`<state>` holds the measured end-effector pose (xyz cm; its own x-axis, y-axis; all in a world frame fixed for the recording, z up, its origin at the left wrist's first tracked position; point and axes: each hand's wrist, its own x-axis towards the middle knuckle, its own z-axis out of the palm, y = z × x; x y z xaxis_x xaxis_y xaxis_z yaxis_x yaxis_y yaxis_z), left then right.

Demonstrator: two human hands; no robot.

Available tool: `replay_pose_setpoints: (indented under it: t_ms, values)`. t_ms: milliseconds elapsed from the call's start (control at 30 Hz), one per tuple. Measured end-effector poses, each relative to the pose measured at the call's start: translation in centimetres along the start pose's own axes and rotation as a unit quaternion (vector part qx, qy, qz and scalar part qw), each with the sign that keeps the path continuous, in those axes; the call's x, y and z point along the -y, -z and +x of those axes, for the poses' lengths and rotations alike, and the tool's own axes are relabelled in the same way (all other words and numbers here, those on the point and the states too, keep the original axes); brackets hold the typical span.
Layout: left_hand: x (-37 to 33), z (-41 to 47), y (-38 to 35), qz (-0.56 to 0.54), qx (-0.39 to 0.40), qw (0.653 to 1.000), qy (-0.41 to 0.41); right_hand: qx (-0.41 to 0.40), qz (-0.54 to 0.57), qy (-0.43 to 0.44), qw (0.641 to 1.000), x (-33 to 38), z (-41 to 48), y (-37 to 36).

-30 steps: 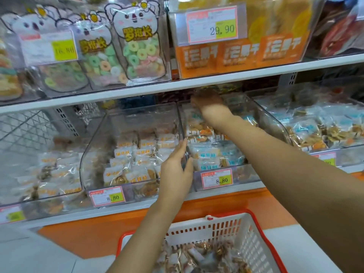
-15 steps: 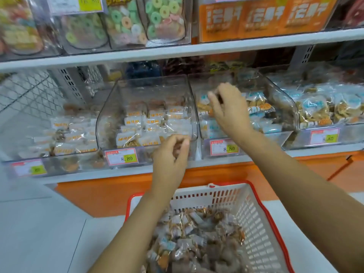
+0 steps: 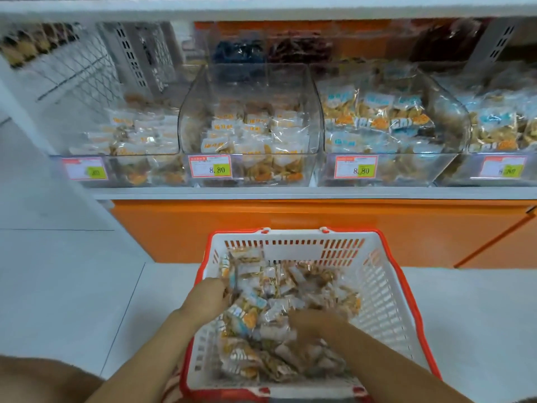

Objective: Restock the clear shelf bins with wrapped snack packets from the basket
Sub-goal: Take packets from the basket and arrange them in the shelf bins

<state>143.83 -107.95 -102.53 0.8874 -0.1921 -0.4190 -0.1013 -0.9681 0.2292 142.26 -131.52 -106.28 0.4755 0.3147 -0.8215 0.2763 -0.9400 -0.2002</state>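
Down among the snack packets (image 3: 263, 308) in the basket (image 3: 386, 289), both hands (image 3: 207, 298) (image 3: 312, 322).

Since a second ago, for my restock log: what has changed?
Both hands left the bins and dropped into the basket: left hand and right hand now dig among the packets. Whether either grips one is unclear. Bins unchanged.

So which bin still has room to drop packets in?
The bin behind the middle 8.80 tag has open space above its orange-label packets, up to the rim. The blue-label bin to its right is piled high. Both hands are in the basket.
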Motion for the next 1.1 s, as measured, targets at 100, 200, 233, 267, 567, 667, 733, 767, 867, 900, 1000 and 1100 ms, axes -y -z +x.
replay_pose_setpoints:
  t_ms: [100, 200, 233, 267, 567, 667, 733, 767, 867, 900, 1000, 1100]
  values:
    - [-0.8, -0.5, -0.4, -0.044, 0.025, 0.999, 0.012, -0.031, -0.017, -0.017, 0.999, 0.0, 0.3, -1.9]
    - [-2.0, -0.8, -0.7, -0.129, 0.071, 0.989, 0.028, -0.092, -0.014, -0.006, 0.996, -0.4, -0.6, -1.1]
    - [-2.5, -1.0, -0.6, -0.160, 0.096, 0.982, 0.037, -0.112, -0.019, 0.004, 0.993, -0.5, -1.4, -0.2]
    - [-3.1, -1.2, -0.4, -0.202, 0.119, 0.971, 0.046, -0.139, -0.023, 0.020, 0.990, -0.4, -2.6, 1.0]
    - [-7.4, -1.9, 3.5, -0.787, 0.147, 0.599, 0.027, -0.380, 0.089, 0.257, 0.884, 1.1, -12.9, 10.0]
    - [-7.7, -1.3, 5.2, -0.783, 0.078, 0.617, -0.018, -0.434, 0.178, 0.256, 0.845, 0.2, -15.1, 11.3]
    - [-8.0, -1.3, 6.8, -0.750, 0.017, 0.660, -0.026, -0.497, 0.267, 0.255, 0.785, -0.3, -16.0, 11.6]
    - [-8.2, -1.5, 7.6, -0.723, -0.013, 0.690, -0.033, -0.530, 0.304, 0.255, 0.749, -0.3, -16.4, 11.8]
    - [-8.7, -2.2, 9.4, -0.632, -0.077, 0.768, -0.068, -0.555, 0.360, 0.239, 0.711, -0.2, -17.2, 12.5]
    - [-9.0, -2.4, 10.0, -0.592, -0.089, 0.796, -0.082, -0.529, 0.360, 0.228, 0.733, -0.1, -17.5, 12.8]
    - [-10.4, -3.1, 12.3, -0.473, -0.122, 0.862, -0.135, -0.460, 0.301, 0.214, 0.808, 0.2, -17.9, 13.6]
    - [-12.0, -2.8, 15.0, -0.427, -0.150, 0.876, -0.167, -0.450, 0.260, 0.195, 0.832, 0.4, -18.4, 14.4]
